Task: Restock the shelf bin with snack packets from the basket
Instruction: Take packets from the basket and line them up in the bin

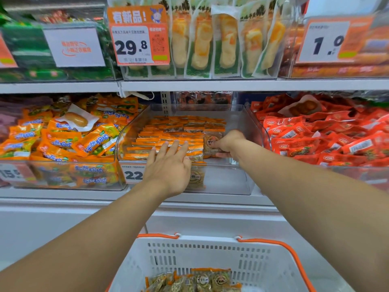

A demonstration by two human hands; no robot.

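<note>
- Store shelf (189,85) w/ clear bins filling the background; price tags on the fronts.
- Centre shelf bin (248,131) is holding neat rows of orange snack packets (174,131); right part of bin is showing bare floor.
- Left hand (168,167) is reaching over bin front, fingers (175,144) straight & spread, resting on the packet rows.
- Right hand (228,142) is gripping a packet (212,142), fingers curled around it, at right end of the rows inside bin.
- White basket (261,262) w/ orange handles is sitting below, more packets (202,281) lying in it.
</note>
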